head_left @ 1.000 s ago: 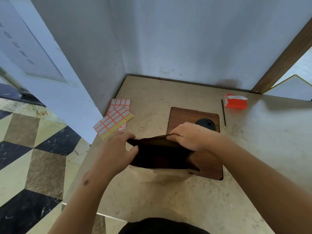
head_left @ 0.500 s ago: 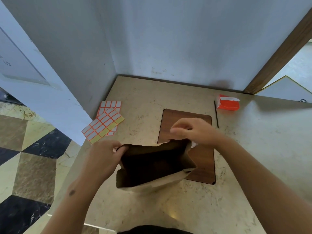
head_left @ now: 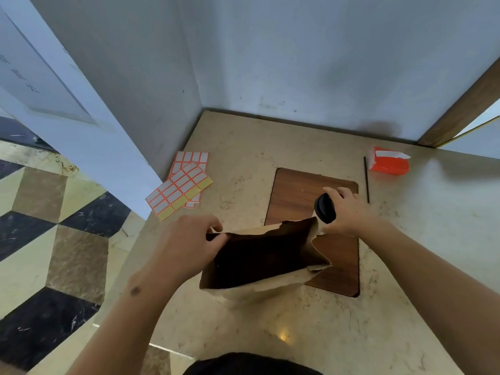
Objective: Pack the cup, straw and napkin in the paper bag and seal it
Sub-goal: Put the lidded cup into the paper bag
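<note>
A brown paper bag [head_left: 259, 285] stands open on the marble counter, its dark mouth facing me. My left hand [head_left: 186, 244] pinches the bag's left rim and holds it open. My right hand [head_left: 346, 212] grips a cup with a black lid [head_left: 325, 208], tilted sideways just beyond the bag's right rim. A thin black straw [head_left: 366, 180] lies on the counter to the right of the wooden board. An orange napkin pack [head_left: 389, 165] with a white napkin showing sits at the back right.
A brown wooden board [head_left: 297, 190] lies under and behind the bag. Sheets of orange-bordered stickers [head_left: 181, 185] lie at the back left by the wall corner. The counter's edge drops to a tiled floor [head_left: 54, 239] on the left.
My right hand let go of the bag's rim, reached to the board and picked up the black-lidded cup. The bag's mouth opened wider; my left hand kept hold of the rim.
</note>
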